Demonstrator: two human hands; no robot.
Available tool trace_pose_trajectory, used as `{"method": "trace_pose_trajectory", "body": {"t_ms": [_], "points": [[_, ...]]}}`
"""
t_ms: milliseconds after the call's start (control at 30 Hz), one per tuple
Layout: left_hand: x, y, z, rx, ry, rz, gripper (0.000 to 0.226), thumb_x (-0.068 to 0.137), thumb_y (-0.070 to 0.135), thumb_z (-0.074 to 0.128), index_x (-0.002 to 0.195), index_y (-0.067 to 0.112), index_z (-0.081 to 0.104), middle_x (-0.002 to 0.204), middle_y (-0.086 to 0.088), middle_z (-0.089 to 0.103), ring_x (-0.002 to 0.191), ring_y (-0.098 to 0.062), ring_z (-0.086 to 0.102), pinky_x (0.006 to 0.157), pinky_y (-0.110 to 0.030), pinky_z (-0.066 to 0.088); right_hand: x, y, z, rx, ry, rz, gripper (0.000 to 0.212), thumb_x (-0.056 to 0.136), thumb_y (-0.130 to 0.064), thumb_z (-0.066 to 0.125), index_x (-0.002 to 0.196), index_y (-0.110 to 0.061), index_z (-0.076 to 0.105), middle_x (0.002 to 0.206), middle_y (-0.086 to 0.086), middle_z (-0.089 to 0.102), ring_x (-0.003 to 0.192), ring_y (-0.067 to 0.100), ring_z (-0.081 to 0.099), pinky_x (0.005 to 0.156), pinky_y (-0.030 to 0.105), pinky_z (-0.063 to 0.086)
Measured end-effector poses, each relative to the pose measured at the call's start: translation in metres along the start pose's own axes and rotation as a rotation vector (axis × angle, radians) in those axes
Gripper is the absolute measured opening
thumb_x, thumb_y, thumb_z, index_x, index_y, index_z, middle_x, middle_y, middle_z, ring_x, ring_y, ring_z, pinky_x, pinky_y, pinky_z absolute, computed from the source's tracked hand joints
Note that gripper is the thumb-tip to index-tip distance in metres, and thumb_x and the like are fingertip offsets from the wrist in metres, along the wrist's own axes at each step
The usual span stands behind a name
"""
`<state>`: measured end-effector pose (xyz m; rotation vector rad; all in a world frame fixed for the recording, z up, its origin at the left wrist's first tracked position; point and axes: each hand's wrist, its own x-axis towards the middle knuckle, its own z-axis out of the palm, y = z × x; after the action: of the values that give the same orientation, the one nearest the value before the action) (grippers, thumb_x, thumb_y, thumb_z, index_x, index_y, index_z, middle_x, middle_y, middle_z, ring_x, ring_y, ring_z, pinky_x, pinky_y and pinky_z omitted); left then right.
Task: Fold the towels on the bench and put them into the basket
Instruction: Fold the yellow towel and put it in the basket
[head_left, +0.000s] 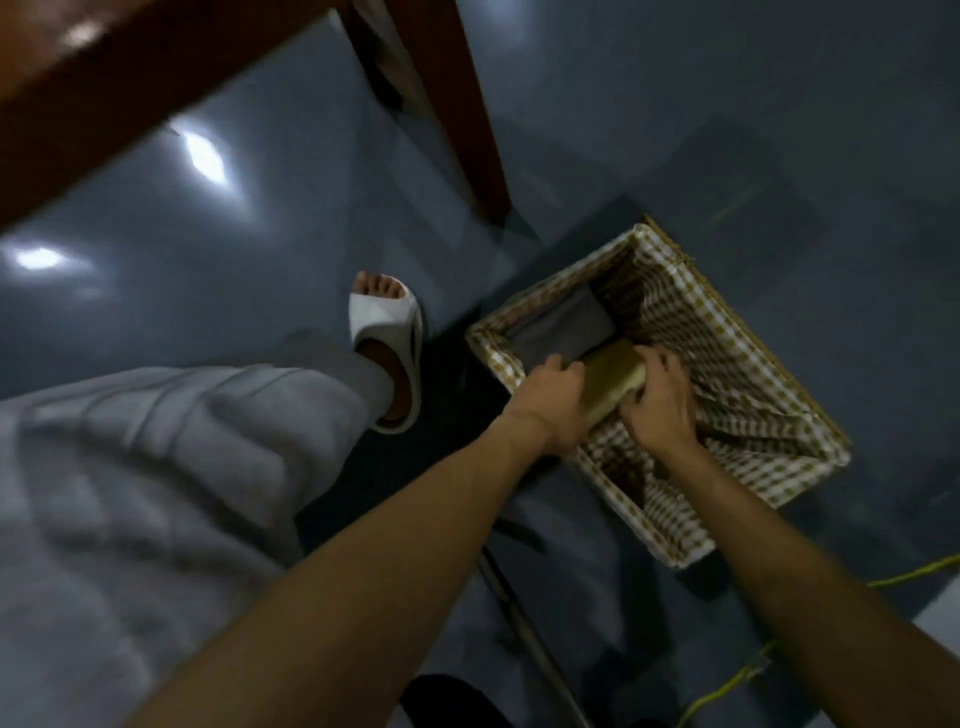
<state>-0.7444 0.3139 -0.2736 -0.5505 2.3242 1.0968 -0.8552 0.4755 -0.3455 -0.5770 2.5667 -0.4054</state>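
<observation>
My left hand (553, 402) and right hand (662, 410) each grasp 1 end of a folded olive towel (615, 382), fingers curled over it. Towel is held low inside the check-lined basket (769, 483) on the floor, just beside 1 folded grey towel (561, 325). Brown bench leg (467, 130) nearby.

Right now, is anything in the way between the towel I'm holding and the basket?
The left hand and right hand hold the olive towel over the open basket. The grey towel lies beside it. Nothing visible blocks the way.
</observation>
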Motion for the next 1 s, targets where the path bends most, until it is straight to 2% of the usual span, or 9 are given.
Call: {"method": "trace_pose_trajectory", "body": {"t_ms": [133, 200, 300, 400, 533, 600, 667, 833, 1000], "points": [[-0.035, -0.003, -0.030, -0.062, 0.058, -0.023, 0.036, 0.095, 0.021, 0.060, 0.128, 0.008, 0.052, 0.130, -0.017, 0.051, 0.119, -0.036, 0.054, 0.099, -0.045, 0.048, -0.009, -0.045, -0.025, 0.049, 0.002, -0.052, 0.055, 0.083, 0.001, 0.063, 0.138, -0.006, 0.054, 0.135, 0.021, 0.053, 0.126, 0.040, 0.048, 0.109, 0.049, 0.039], [-0.055, -0.005, -0.054, -0.048, 0.088, -0.018, 0.035, 0.098, 0.026, 0.060, 0.128, 0.010, 0.053, 0.130, -0.015, 0.052, 0.119, -0.033, 0.054, 0.099, -0.046, 0.048, -0.011, -0.069, -0.040, 0.084, -0.091, -0.055, 0.049, 0.088, -0.001, 0.060, 0.136, -0.006, 0.054, 0.130, 0.021, 0.057, 0.120, 0.039, 0.053, 0.103, 0.049, 0.045], [-0.087, -0.002, -0.105, -0.043, 0.229, 0.033, 0.031, 0.100, 0.036, 0.060, 0.116, 0.010, 0.060, 0.118, -0.013, 0.060, 0.109, -0.031, 0.058, 0.090, -0.044, 0.050, -0.011, -0.105, -0.069, 0.072, -0.293, -0.098, 0.038, 0.094, -0.007, 0.059, 0.131, -0.011, 0.057, 0.126, 0.016, 0.061, 0.115, 0.035, 0.058, 0.094, 0.045, 0.052], [-0.127, -0.003, -0.175, 0.009, 0.372, 0.102, 0.032, 0.101, 0.044, 0.059, 0.114, 0.016, 0.063, 0.114, -0.007, 0.062, 0.103, -0.024, 0.060, 0.089, -0.044, 0.052, -0.015, -0.149, -0.101, 0.067, -0.339, -0.214, 0.028, 0.096, -0.011, 0.064, 0.124, -0.012, 0.063, 0.120, 0.012, 0.065, 0.115, 0.032, 0.062, 0.095, 0.047, 0.053], [-0.193, -0.022, -0.261, 0.139, 0.613, 0.157, 0.041, 0.094, 0.059, 0.054, 0.116, 0.026, 0.064, 0.118, 0.002, 0.062, 0.109, -0.018, 0.058, 0.095, -0.047, 0.051, -0.025, -0.231, -0.146, 0.111, -0.267, -0.339, 0.025, 0.096, -0.008, 0.067, 0.121, -0.007, 0.067, 0.118, 0.012, 0.066, 0.114, 0.026, 0.062, 0.098, 0.046, 0.052], [-0.224, -0.035, -0.290, 0.123, 0.691, 0.155, 0.036, 0.097, 0.056, 0.057, 0.111, 0.025, 0.066, 0.109, 0.007, 0.062, 0.102, -0.014, 0.058, 0.090, -0.042, 0.052, -0.033, -0.278, -0.162, 0.136, -0.220, -0.415, 0.025, 0.096, -0.009, 0.067, 0.121, -0.010, 0.068, 0.117, 0.009, 0.065, 0.111, 0.024, 0.061, 0.091, 0.038, 0.051], [-0.250, -0.055, -0.310, 0.127, 0.761, 0.130, 0.036, 0.097, 0.055, 0.059, 0.108, 0.022, 0.067, 0.106, 0.003, 0.063, 0.096, -0.016, 0.059, 0.085, -0.043, 0.053, -0.040, -0.328, -0.169, 0.158, -0.190, -0.490, 0.021, 0.096, -0.012, 0.067, 0.117, -0.016, 0.068, 0.115, 0.006, 0.066, 0.106, 0.021, 0.062, 0.083, 0.034, 0.051], [-0.305, -0.122, -0.332, 0.070, 0.900, 0.031, 0.055, 0.084, 0.066, 0.054, 0.116, 0.024, 0.069, 0.120, -0.002, 0.067, 0.109, -0.021, 0.062, 0.094, -0.046, 0.053, -0.067, -0.449, -0.157, 0.185, -0.131, -0.715, 0.024, 0.092, -0.015, 0.068, 0.113, -0.028, 0.067, 0.110, -0.002, 0.070, 0.103, 0.015, 0.067, 0.091, 0.039, 0.058], [-0.365, -0.206, -0.324, 0.002, 1.066, -0.039, 0.045, 0.084, 0.062, 0.061, 0.110, 0.027, 0.070, 0.110, 0.003, 0.065, 0.108, -0.018, 0.057, 0.093, -0.042, 0.050, -0.099, -0.547, -0.111, 0.239, -0.083, -0.907, 0.025, 0.092, -0.014, 0.068, 0.111, -0.029, 0.062, 0.105, -0.003, 0.069, 0.094, 0.014, 0.067, 0.084, 0.036, 0.060]]}}
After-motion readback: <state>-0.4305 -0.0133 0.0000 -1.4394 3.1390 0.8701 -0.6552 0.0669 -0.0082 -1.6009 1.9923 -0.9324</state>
